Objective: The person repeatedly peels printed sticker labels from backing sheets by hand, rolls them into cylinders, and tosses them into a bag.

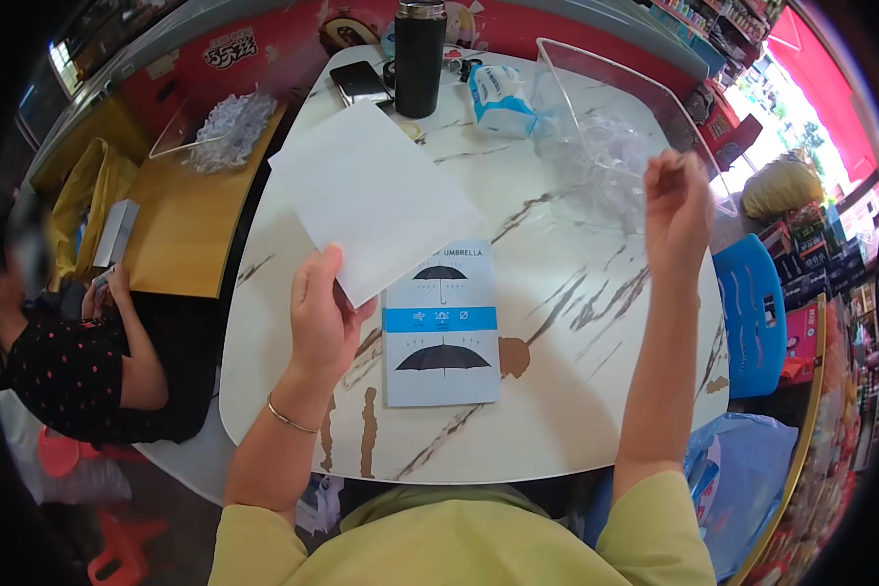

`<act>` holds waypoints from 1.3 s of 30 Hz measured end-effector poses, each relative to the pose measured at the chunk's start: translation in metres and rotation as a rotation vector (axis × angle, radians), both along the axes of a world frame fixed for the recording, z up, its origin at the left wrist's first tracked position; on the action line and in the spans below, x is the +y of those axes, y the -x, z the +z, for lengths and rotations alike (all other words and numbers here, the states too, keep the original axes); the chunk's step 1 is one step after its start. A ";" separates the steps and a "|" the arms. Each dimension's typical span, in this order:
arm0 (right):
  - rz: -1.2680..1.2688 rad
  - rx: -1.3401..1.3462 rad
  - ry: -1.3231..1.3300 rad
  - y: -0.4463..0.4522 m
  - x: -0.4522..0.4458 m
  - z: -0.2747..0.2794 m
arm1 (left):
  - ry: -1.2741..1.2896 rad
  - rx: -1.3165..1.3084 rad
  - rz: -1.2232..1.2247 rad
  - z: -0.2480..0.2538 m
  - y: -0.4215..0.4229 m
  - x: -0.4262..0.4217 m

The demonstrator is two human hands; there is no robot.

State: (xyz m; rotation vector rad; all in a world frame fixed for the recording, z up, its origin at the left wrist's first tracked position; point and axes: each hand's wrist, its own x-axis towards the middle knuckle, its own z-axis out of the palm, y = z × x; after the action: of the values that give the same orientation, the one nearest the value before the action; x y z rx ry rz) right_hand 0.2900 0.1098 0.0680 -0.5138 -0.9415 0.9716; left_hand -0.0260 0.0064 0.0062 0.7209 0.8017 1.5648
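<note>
My left hand [324,317] grips a flat white paper sheet [376,200] by its lower corner, thumb on top. A second layer shows at the sheet's left edge, so it may be folded or stacked. Below it on the table lies a white umbrella box [443,381] with a blue band and black umbrella pictures; the sheet covers its upper left corner. My right hand [679,195] is raised at the right, beside a clear bin [645,73] of crumpled transparent plastic strips [610,156]. Its fingers are curled together, and what they hold, if anything, is too small to tell.
A black bottle [420,63], a phone [359,82] and a blue-white packet [501,103] stand or lie at the table's back. Another person [78,361] sits at the left by a yellow table [181,230]. A blue plastic chair [755,317] is at the right.
</note>
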 end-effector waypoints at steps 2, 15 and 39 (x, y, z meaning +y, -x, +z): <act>-0.218 -0.278 0.070 -0.010 0.023 0.017 | 0.015 0.011 0.011 0.001 -0.003 -0.001; -0.374 -1.292 -0.250 0.053 -0.064 0.004 | 0.058 0.088 -0.324 0.001 -0.008 -0.012; 0.441 -0.572 -0.050 0.073 -0.113 -0.069 | -0.049 0.407 -0.744 0.013 -0.005 -0.009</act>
State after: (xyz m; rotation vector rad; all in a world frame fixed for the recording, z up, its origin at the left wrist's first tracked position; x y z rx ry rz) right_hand 0.2172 -0.0029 -0.0012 -0.5653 -1.6371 1.2174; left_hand -0.0212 -0.0025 0.0189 1.2297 0.6696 0.7759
